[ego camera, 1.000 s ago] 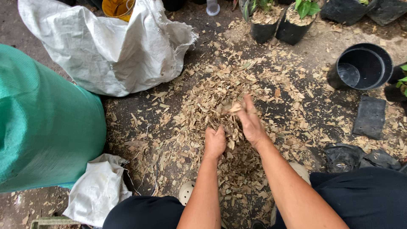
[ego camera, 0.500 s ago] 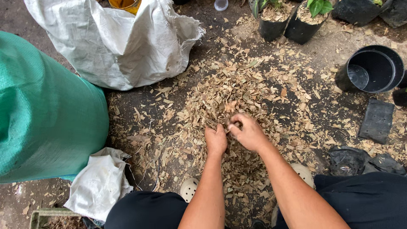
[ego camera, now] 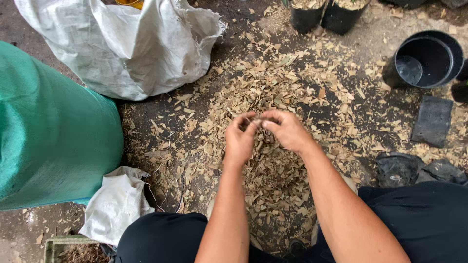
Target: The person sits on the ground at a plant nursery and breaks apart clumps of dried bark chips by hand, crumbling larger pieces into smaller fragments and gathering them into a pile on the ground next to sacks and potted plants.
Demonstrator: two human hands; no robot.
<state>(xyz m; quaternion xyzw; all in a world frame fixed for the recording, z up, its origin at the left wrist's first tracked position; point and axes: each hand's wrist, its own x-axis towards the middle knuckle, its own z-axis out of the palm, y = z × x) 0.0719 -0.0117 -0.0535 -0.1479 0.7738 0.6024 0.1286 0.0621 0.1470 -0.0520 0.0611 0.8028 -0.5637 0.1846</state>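
Two bare forearms rise from the lower edge of the head view, between dark-clad knees, and meet above a heap of dry wood chips (ego camera: 273, 175) spread on the dark ground (ego camera: 161, 117); all positions below are given relative to this heap. The left hand (ego camera: 240, 141) and right hand (ego camera: 287, 130) are held just above the heap's middle, fingertips touching one another, the fingers of each drawn together and pinched on a few small chips; how much they hold cannot be told. Nearest the viewer, to the heap's lower left, lies a small crumpled white sack (ego camera: 114, 204), with the corner of a pale green crate (ego camera: 63, 246) below it. To the left of the heap stands a large green mesh-covered bundle (ego camera: 48, 131). To the lower right, just beside the knee, lie crumpled black plastic grow bags (ego camera: 397, 168); a flat black one (ego camera: 433, 121) lies farther right. Beyond the heap, to the upper left, sits a large white woven sack (ego camera: 126, 44), slumped and open at the top. To the upper right stands an empty black plastic pot (ego camera: 426, 61), tilted toward the viewer. Farthest, at the top edge beyond the heap, stand two black nursery bags (ego camera: 324, 17) filled with chips.
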